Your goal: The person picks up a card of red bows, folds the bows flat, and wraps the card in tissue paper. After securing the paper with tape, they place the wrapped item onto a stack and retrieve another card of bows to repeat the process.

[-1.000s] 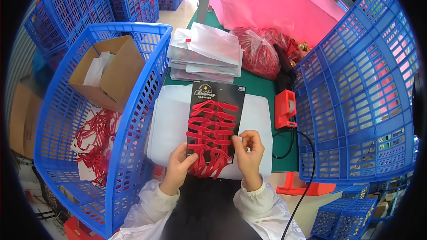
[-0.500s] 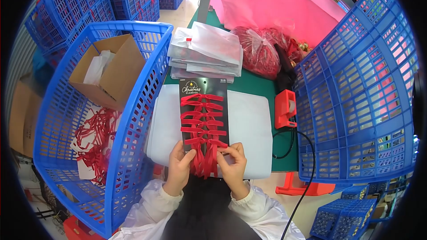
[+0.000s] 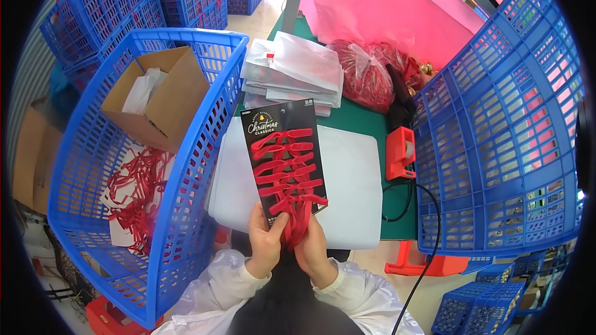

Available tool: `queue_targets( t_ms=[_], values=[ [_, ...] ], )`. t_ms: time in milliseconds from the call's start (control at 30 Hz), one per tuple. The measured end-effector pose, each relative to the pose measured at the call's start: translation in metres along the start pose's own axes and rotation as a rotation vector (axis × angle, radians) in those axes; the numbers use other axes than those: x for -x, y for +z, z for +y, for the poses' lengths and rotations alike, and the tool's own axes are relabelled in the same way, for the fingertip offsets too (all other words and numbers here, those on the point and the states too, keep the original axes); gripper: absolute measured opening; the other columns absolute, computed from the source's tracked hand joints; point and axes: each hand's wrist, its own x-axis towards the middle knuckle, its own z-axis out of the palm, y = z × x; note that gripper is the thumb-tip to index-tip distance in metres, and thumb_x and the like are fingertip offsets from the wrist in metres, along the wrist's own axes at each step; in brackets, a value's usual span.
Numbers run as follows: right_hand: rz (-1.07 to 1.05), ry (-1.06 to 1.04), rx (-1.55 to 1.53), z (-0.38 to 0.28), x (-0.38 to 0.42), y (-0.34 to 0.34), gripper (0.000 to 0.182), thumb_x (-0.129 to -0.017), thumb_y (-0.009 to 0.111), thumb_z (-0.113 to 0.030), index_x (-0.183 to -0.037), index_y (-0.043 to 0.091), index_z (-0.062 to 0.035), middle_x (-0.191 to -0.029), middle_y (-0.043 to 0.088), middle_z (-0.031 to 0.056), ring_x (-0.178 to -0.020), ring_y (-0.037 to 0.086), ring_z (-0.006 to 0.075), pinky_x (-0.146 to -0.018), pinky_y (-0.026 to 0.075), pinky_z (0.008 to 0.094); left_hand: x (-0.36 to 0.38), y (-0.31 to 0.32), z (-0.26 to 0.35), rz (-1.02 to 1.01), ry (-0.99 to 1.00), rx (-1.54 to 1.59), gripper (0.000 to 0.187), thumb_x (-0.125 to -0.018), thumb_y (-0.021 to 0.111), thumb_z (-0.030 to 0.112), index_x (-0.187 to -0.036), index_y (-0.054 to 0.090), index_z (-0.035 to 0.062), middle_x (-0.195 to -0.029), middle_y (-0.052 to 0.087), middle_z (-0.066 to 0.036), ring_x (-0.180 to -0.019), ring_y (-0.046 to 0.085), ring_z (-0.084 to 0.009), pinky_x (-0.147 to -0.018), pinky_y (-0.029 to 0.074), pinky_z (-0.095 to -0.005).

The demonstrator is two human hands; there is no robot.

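Note:
A black "Christmas Classics" card (image 3: 253,133) carries several red ribbon bows (image 3: 290,162) in two columns, their tails hanging together past its lower edge. My left hand (image 3: 266,242) pinches the card's lower left corner, thumb in front. At the lower right, my right hand (image 3: 313,249) is closed around the edge of the card and the ribbon tails; its fingertips are hidden behind them. Tilted slightly to the left, the card is held above a stack of white sheets (image 3: 351,186) on the green table (image 3: 398,214).
On my left, a blue basket (image 3: 162,229) holds a cardboard box (image 3: 177,99) and more red-ribbon cards (image 3: 136,192). Clear-fronted white bags (image 3: 304,62) lie behind the sheets. A red tape dispenser (image 3: 400,154), black cable (image 3: 436,217) and tall blue basket (image 3: 496,149) are on the right.
The card has tilted to the left. My right hand has shifted from pinching the lower right bow to lower down, around the ribbon tails and card edge.

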Motion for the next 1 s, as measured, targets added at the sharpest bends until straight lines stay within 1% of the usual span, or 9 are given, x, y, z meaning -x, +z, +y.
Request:
queue_targets(
  t_ms=[100, 200, 267, 367, 433, 467, 600, 800, 1000],
  values=[
    [0.035, 0.03, -0.015, 0.004, -0.003, -0.006, 0.037, -0.105, 0.029, -0.032, -0.111, 0.054, -0.0054, -0.081, 0.061, 0.0033, -0.062, 0.056, 0.0123, -0.056, 0.044, 0.0256, 0.001, -0.002, -0.005, -0.015, 0.043, -0.114, 0.029, -0.089, 0.058, -0.002, -0.117, 0.05, 0.0012, -0.117, 0.057, -0.008, -0.106, 0.055, -0.0149, -0.092, 0.044, -0.0293],
    [-0.126, 0.131, -0.129, -0.014, -0.001, -0.009, 0.034, -0.104, 0.034, -0.035, -0.099, 0.053, -0.0077, -0.061, 0.05, -0.0009, -0.041, 0.035, 0.0075, -0.041, 0.027, 0.0235, 0.0, -0.009, -0.005, -0.068, 0.059, -0.228, 0.032, -0.086, 0.062, 0.0, -0.116, 0.05, 0.0007, -0.114, 0.056, -0.008, -0.104, 0.055, -0.0177, -0.092, 0.044, -0.0323],
    [-0.085, 0.103, 0.002, -0.028, -0.008, -0.021, 0.03, -0.104, 0.038, -0.033, -0.102, 0.053, -0.007, -0.064, 0.05, -0.001, -0.043, 0.037, 0.0063, -0.042, 0.032, 0.0212, -0.001, -0.017, -0.002, -0.121, 0.111, -0.262, 0.035, -0.082, 0.065, 0.001, -0.114, 0.051, 0.0006, -0.11, 0.057, -0.009, -0.102, 0.056, -0.0206, -0.091, 0.043, -0.0343],
    [-0.124, 0.025, 0.358, -0.075, -0.018, -0.034, 0.028, -0.102, 0.044, -0.032, -0.104, 0.056, -0.0059, -0.07, 0.053, -0.0016, -0.049, 0.042, 0.004, -0.046, 0.037, 0.0183, 0.006, -0.063, 0.023, -0.131, 0.425, -0.912, 0.037, -0.077, 0.068, 0.002, -0.11, 0.053, 0.0009, -0.105, 0.056, -0.011, -0.098, 0.054, -0.0254, -0.089, 0.042, -0.0355],
    [-0.193, 0.041, 0.506, -0.1, -0.03, -0.036, 0.03, -0.102, 0.045, -0.034, -0.092, 0.056, -0.0086, -0.061, 0.046, -0.0047, -0.043, 0.031, 0.0035, -0.04, 0.023, 0.0223, 0.015, -0.081, 0.036, 0.111, 0.504, -1.178, 0.034, -0.074, 0.068, 0.001, -0.106, 0.056, 0.0018, -0.101, 0.054, -0.014, -0.097, 0.052, -0.0274, -0.086, 0.041, -0.0342],
    [-0.239, 0.063, 0.548, -0.109, -0.035, -0.037, 0.03, -0.102, 0.046, -0.033, -0.095, 0.059, -0.0066, -0.064, 0.048, -0.0061, -0.047, 0.033, 0.0026, -0.043, 0.024, 0.0206, 0.021, -0.089, 0.037, 0.207, 0.423, -1.202, 0.037, -0.076, 0.067, 0.0, -0.111, 0.053, 0.002, -0.099, 0.054, -0.013, -0.096, 0.051, -0.0264, -0.085, 0.042, -0.0351],
    [-0.355, 0.251, 0.863, -0.114, -0.069, -0.045, 0.032, -0.101, 0.048, -0.031, -0.103, 0.062, -0.0028, -0.07, 0.052, -0.0071, -0.057, 0.038, 0.0022, -0.047, 0.028, 0.019, 0.034, -0.135, 0.008, 0.319, 0.16, -0.847, 0.04, -0.082, 0.067, 0.001, -0.116, 0.046, 0.0042, -0.093, 0.054, -0.006, -0.086, 0.054, -0.0167, -0.08, 0.044, -0.0309],
    [-0.401, 0.308, 1.066, -0.098, -0.092, -0.028, 0.034, -0.099, 0.05, -0.033, -0.098, 0.063, -0.001, -0.069, 0.05, -0.0061, -0.057, 0.038, 0.0035, -0.047, 0.03, 0.02, 0.03, -0.134, 0.024, 0.411, -0.017, -0.578, 0.02, -0.082, 0.067, -0.002, -0.097, 0.054, 0.0037, -0.078, 0.053, 0.0, -0.069, 0.054, -0.0077, -0.064, 0.043, -0.0225],
    [-0.363, 0.245, 1.166, -0.097, -0.095, -0.022, 0.043, -0.097, 0.05, -0.035, -0.09, 0.064, 0.0044, -0.067, 0.052, -0.0007, -0.063, 0.044, 0.0098, -0.059, 0.039, 0.0285, 0.02, -0.142, 0.02, 0.403, 0.15, -0.716, 0.011, -0.083, 0.068, 0.001, -0.081, 0.057, 0.0024, -0.073, 0.055, 0.0, -0.066, 0.054, -0.0071, -0.059, 0.041, -0.021]
  ],
)
